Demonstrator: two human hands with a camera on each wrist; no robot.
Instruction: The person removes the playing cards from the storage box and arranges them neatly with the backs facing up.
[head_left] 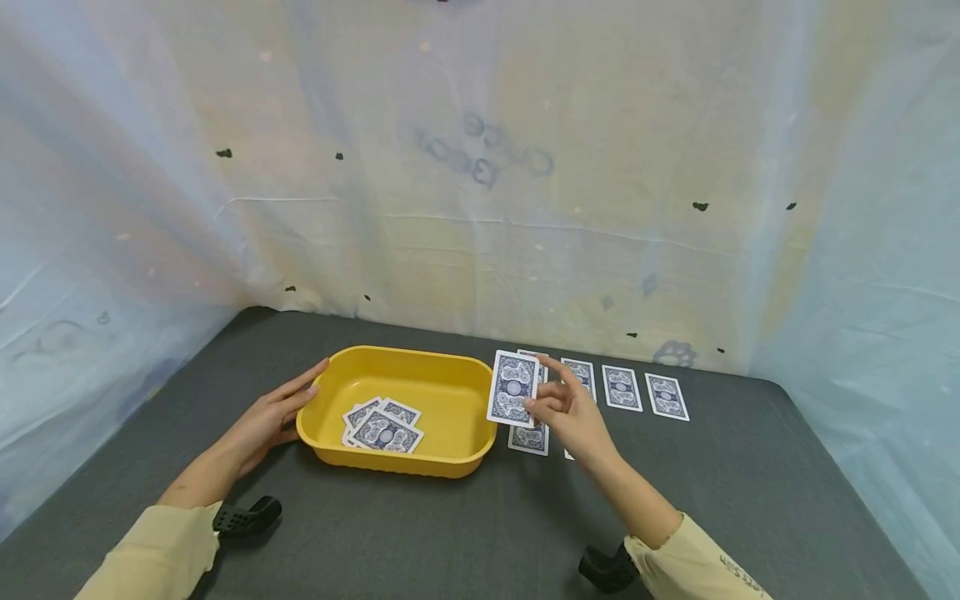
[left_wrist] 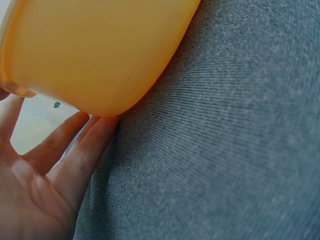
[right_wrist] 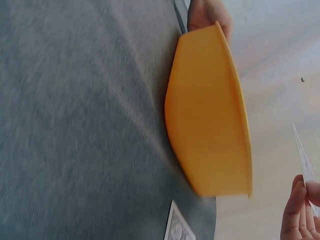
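Observation:
My right hand (head_left: 576, 421) pinches a playing card (head_left: 513, 388) between thumb and fingers. The card's blue patterned back faces me, held just past the right end of a yellow plastic basin (head_left: 457, 417). In the right wrist view the same card (right_wrist: 304, 167) appears nearly edge-on. My left hand (head_left: 262, 429) rests against the basin's left end. The left wrist view shows its fairly straight fingers (left_wrist: 82, 155) touching the basin's outer wall. Several cards (head_left: 386, 431) lie overlapped inside the basin, backs up.
To the right of the basin, cards lie back up on the dark grey table (head_left: 720, 500) in rows, including one at the far right (head_left: 667, 396). The held card and right hand partly cover some. A pale curtain (head_left: 480, 250) hangs behind the table.

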